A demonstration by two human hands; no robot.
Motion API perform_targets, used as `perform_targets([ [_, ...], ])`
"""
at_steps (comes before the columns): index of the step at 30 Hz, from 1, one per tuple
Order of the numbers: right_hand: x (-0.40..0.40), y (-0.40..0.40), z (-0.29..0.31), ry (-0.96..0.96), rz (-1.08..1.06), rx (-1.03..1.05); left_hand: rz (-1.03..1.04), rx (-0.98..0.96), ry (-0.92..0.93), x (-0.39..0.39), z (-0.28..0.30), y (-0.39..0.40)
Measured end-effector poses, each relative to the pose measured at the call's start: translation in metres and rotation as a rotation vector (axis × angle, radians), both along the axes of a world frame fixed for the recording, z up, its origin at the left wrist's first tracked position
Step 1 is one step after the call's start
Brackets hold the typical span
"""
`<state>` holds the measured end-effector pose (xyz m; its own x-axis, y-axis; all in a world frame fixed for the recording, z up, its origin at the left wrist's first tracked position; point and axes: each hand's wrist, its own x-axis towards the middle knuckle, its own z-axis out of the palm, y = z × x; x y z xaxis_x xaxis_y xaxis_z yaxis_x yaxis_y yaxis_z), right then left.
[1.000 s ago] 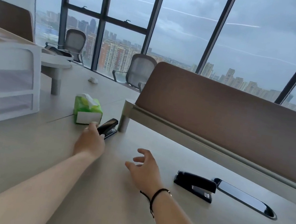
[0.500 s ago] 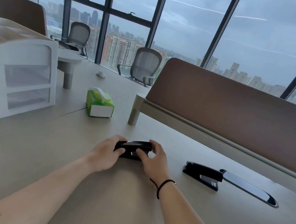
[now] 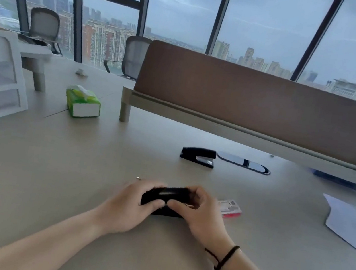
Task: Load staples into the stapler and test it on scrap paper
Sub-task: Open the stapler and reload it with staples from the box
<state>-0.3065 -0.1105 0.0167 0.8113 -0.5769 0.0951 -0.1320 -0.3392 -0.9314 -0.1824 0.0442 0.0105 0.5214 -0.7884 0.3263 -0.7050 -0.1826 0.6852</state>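
Pale desk [image 3: 48, 184] under big windows; at lower centre of the frame a black stapler [image 3: 166, 197] is gripped from both ends, left hand [image 3: 130, 206] and right hand [image 3: 197, 212] curled round it.

Stapler [image 3: 168, 195] ends hidden by fingers [image 3: 152, 203]; paper [image 3: 354, 223] edge-cropped.

Two bare forearms are seen from the bottom edge upward, with no sleeves reaching the visible part of either. A thin ring [image 3: 138, 178], silvery in tone, is worn on a finger of the left hand [image 3: 131, 204]; which finger cannot be told. A narrow black cord bracelet [image 3: 224, 257] is worn around the wrist of the right hand [image 3: 198, 215], with a knot or loose end shown on its inner side. No glove, watch or other covering is worn.
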Motion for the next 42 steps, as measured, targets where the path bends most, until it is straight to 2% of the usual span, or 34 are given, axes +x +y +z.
perform_targets([
  [6,-0.104,-0.011,0.011,0.01,0.036,0.034,-0.255,0.038,-0.002,-0.084,0.007,-0.012],
  [11,-0.165,-0.015,0.005,0.097,0.104,-0.034,-0.342,0.086,-0.086,-0.129,-0.003,-0.021],
  [21,-0.188,-0.019,-0.004,0.046,0.055,-0.108,-0.272,0.047,-0.105,-0.162,0.002,-0.047],
  [27,-0.185,-0.02,-0.006,0.079,0.066,-0.148,-0.33,0.0,-0.072,-0.162,-0.002,-0.041],
  [32,-0.186,-0.02,-0.003,0.106,0.067,-0.158,-0.302,-0.222,0.27,-0.15,0.004,-0.032],
  [42,-0.189,-0.02,0.002,0.136,0.082,-0.17,-0.386,-0.293,0.425,-0.1,0.026,0.019],
])
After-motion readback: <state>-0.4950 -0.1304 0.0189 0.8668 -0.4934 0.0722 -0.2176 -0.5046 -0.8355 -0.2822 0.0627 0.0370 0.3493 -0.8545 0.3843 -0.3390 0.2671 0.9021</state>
